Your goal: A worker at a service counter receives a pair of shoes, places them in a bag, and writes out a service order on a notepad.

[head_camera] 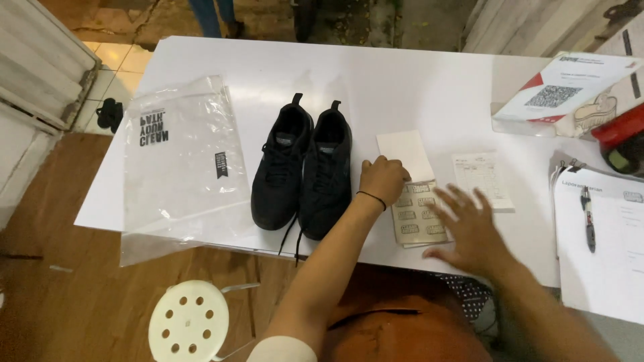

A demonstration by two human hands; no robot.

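Observation:
A pair of black sneakers (305, 167) stands side by side on the white table (402, 80), toes toward me, laces hanging over the front edge. My left hand (384, 177) rests with curled fingers on a sheet of stickers (417, 218), right of the shoes; a black band is on that wrist. A blank white paper (406, 153) lies just beyond the sheet. My right hand (469, 228) hovers flat with fingers spread over the sheet's right edge, holding nothing. A small printed slip (484, 177) lies beside it.
A clear plastic bag (178, 167) with dark print lies left of the shoes. A clipboard with a form and a pen (589, 218) is at right. A stand-up card (570, 87) sits at back right. A white perforated stool (189, 322) stands below.

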